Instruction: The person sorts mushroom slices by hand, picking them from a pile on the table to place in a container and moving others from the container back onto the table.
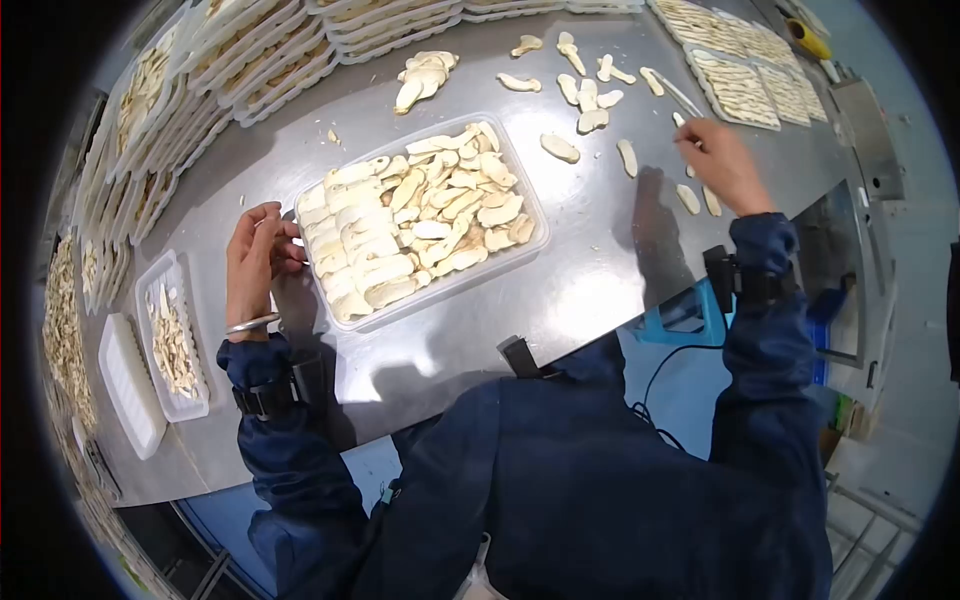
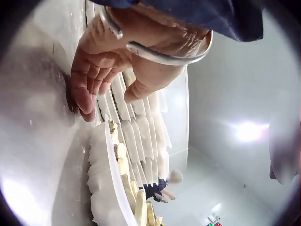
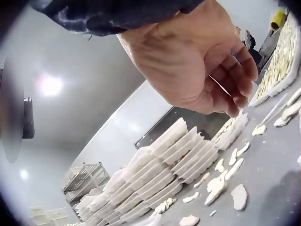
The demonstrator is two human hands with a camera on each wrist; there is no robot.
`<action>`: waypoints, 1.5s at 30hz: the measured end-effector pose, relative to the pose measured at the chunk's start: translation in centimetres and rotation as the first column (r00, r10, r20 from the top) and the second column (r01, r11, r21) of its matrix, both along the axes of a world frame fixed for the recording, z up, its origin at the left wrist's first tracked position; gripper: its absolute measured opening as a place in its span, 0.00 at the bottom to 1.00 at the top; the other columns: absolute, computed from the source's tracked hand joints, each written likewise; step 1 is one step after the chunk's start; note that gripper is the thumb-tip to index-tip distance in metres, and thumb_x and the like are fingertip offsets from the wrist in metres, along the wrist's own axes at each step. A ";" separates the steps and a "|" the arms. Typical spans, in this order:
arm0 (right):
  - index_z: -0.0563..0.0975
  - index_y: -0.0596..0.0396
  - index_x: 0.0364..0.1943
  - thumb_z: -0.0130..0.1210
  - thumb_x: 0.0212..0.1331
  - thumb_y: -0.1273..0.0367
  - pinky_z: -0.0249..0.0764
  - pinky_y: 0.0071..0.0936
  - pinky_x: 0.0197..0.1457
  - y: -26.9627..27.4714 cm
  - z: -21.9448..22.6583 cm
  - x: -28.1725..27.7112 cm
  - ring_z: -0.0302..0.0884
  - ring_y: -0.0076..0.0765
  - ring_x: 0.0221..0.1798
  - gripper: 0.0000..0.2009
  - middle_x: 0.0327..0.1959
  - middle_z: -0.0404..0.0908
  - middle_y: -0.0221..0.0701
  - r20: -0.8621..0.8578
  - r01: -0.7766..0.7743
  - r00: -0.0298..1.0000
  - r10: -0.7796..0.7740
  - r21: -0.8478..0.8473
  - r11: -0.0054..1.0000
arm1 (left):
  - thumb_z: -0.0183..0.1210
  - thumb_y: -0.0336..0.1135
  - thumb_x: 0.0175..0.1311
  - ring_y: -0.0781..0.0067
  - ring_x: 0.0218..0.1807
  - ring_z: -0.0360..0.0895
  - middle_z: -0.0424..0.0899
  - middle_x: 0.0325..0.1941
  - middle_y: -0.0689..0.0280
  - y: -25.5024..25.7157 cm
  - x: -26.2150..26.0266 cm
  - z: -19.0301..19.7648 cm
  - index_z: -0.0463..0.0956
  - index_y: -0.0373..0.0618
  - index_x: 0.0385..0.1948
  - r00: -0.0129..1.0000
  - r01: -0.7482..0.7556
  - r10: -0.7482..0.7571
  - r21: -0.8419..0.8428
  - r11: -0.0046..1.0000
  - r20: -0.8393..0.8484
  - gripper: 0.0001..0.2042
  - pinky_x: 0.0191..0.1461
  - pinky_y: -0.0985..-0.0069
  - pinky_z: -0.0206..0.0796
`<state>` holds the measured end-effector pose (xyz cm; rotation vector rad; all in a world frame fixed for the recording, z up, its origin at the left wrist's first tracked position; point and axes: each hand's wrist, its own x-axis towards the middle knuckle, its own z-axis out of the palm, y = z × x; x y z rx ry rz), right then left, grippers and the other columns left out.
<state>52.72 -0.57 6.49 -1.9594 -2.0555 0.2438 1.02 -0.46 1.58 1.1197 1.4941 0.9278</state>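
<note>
The tray (image 1: pixel 537 205) stands on the table (image 1: pixel 600 235) between the two hands; its left part carries neat overlapping rows (image 1: pixel 362 235), its right part loose slices (image 1: pixel 433 230). The left hand (image 1: pixel 253 250) is just beside the tray's left end, grip released, fingers relaxed. The right hand (image 1: pixel 725 165) is well apart, at the table's right, fingers bent near a slice (image 1: pixel 678 119); whether its grip grasps anything cannot be told. Step in hand, as judged: gathering slices for the rows. The next move appears to call for a light pinch, taking one slice whole. Scattered slices (image 1: pixel 560 148) lie between tray and right hand; stacked trays (image 1: pixel 395 40) stand at the far side
</note>
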 end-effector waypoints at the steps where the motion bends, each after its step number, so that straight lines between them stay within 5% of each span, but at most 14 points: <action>1: 0.78 0.60 0.33 0.53 0.53 0.65 0.72 0.39 0.39 0.3 -0.7 -0.6 0.79 0.49 0.33 0.11 0.30 0.81 0.44 -0.006 -0.027 1.000 0.027 -0.004 1.000 | 0.51 0.42 0.67 0.82 0.27 0.75 0.78 0.34 0.68 0.1 0.2 0.0 0.70 0.43 0.51 1.000 0.001 -0.001 -0.005 1.000 -0.005 0.16 0.31 0.86 0.68; 7: 0.77 0.63 0.30 0.57 0.48 0.58 0.74 0.41 0.43 0.5 -1.7 -5.1 0.78 0.55 0.35 0.18 0.28 0.80 0.47 0.229 0.154 0.968 -0.099 -0.234 0.960 | 0.49 0.40 0.69 0.82 0.27 0.74 0.77 0.32 0.68 0.3 -0.1 -1.0 0.70 0.40 0.52 0.988 0.010 -0.014 0.029 1.000 0.156 0.16 0.29 0.86 0.66; 14: 0.74 0.63 0.32 0.56 0.51 0.66 0.71 0.47 0.44 -0.9 -4.8 -5.0 0.75 0.57 0.38 0.12 0.34 0.76 0.47 0.276 0.059 0.958 -0.073 0.059 0.997 | 0.47 0.37 0.70 0.81 0.27 0.75 0.78 0.33 0.67 0.1 -0.2 -0.9 0.69 0.38 0.52 0.962 0.008 -0.007 -0.001 1.000 0.274 0.15 0.29 0.87 0.68; 32: 0.72 0.60 0.29 0.56 0.49 0.67 0.69 0.43 0.37 -0.3 -4.2 -4.1 0.73 0.53 0.33 0.10 0.30 0.75 0.44 0.058 0.031 0.998 -0.037 0.089 0.996 | 0.46 0.37 0.70 0.82 0.27 0.75 0.77 0.33 0.68 0.2 -0.4 -1.2 0.69 0.38 0.52 0.955 0.057 -0.057 0.009 0.998 0.290 0.15 0.28 0.87 0.68; 39: 0.70 0.59 0.30 0.56 0.48 0.67 0.68 0.39 0.37 1.3 -1.1 -10.1 0.72 0.49 0.32 0.10 0.29 0.73 0.40 -0.064 -0.210 0.973 0.224 0.178 0.961 | 0.49 0.38 0.70 0.81 0.27 0.76 0.77 0.32 0.68 0.0 -0.4 -1.1 0.71 0.41 0.50 0.943 0.069 -0.067 0.004 0.998 0.325 0.14 0.29 0.87 0.69; 45: 0.69 0.58 0.32 0.54 0.50 0.69 0.67 0.34 0.37 3.6 -0.7 -19.1 0.71 0.43 0.32 0.09 0.29 0.71 0.36 -0.043 -0.550 0.809 0.587 0.300 0.780 | 0.47 0.38 0.71 0.81 0.28 0.75 0.76 0.33 0.67 -0.1 -0.4 -1.0 0.70 0.39 0.51 0.949 0.072 -0.067 -0.004 0.997 0.309 0.15 0.30 0.86 0.70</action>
